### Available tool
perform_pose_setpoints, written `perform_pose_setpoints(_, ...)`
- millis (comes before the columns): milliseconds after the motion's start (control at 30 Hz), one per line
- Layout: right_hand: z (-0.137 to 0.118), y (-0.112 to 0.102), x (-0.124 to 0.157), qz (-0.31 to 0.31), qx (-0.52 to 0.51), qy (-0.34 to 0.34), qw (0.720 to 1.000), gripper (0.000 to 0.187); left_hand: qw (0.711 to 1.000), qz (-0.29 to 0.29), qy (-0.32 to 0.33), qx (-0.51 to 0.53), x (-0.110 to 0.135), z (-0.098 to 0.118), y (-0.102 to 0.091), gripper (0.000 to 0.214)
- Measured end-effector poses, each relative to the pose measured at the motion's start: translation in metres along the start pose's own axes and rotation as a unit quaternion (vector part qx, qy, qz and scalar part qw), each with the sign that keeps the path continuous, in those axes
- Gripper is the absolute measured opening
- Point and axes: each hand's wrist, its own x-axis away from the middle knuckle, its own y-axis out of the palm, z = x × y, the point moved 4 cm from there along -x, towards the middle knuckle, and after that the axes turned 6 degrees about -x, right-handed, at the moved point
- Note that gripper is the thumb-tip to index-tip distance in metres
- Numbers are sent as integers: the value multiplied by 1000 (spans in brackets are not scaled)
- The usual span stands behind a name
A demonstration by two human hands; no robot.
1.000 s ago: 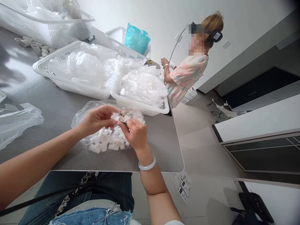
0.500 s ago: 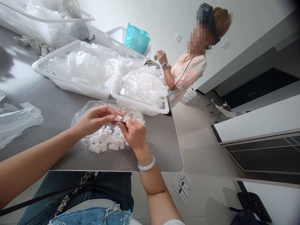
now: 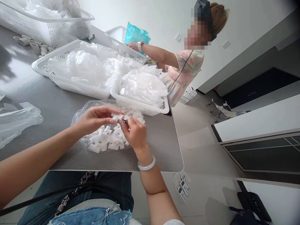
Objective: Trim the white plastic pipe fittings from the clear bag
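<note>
My left hand (image 3: 96,118) pinches a small white plastic fitting (image 3: 117,117) above a pile of white fittings (image 3: 107,140) lying on a clear plastic bag on the grey table (image 3: 159,147). My right hand (image 3: 134,134) is closed around a thin dark tool whose tip touches the held fitting. A pale bangle (image 3: 147,165) sits on my right wrist. Both hands meet over the pile near the table's front edge.
White baskets (image 3: 140,107) (image 3: 67,84) filled with clear bags stand behind the pile. A turquoise bag (image 3: 137,34) sits in a far basket, where a co-worker (image 3: 185,68) reaches in. A crumpled clear bag (image 3: 16,120) lies at the left.
My hands stay together on the fitting with small finger shifts. The co-worker turned and stretched an arm out to the far basket by the turquoise bag.
</note>
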Motion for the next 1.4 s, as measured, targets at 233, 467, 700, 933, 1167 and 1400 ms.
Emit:
perform_pose_setpoints(233,2,-1,-1,14,0,-13,1000,55,1000,17,25,7,0,1,-1,13)
perform_pose_setpoints(467,-2,-6,-2,63,-32,-18,997,70,993,-82,-12,-82,-3,-1,-1,29)
perform_pose_setpoints(700,-3,-7,-3,46,9,-39,998,71,969,-85,111,-202,-5,-11,-9,29)
perform_pose_setpoints(933,-5,-2,-2,5,27,-20,999,68,908,-27,242,-340,-2,-9,-9,29)
perform_pose_setpoints(1167,-1,3,-3,-50,10,16,999,65,886,-28,250,-389,2,-9,-2,34)
perform_pose_setpoints(1400,0,5,-2,-89,-31,62,994,61,894,5,223,-389,9,2,5,33)
